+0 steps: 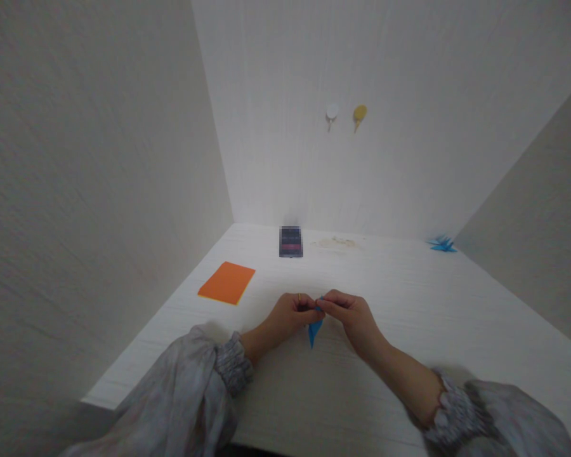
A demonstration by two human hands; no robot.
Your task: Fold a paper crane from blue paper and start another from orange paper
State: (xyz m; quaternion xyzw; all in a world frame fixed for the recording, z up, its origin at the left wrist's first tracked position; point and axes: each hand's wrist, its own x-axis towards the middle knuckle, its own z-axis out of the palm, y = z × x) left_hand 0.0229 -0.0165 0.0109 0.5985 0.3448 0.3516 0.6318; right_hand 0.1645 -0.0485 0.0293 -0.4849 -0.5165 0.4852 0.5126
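Observation:
Between my two hands is a small piece of folded blue paper (315, 332), its pointed end hanging down toward me. My left hand (295, 314) pinches it from the left side, thumb and fingers pressed together. From the right, my right hand (349, 314) grips the paper's upper end between thumb and forefinger. The fingertips of both hands nearly meet and cover the top part of the paper. A stack of orange square paper (227, 283) lies on the table to the left of my left hand.
On the white table (409, 304), several folded blue paper pieces (442, 244) sit in the far right corner. A dark, blurred-out device (291, 242) stands near the back wall. A white hook (332, 112) and a yellow hook (360, 113) are on that wall. Panels rise at both sides.

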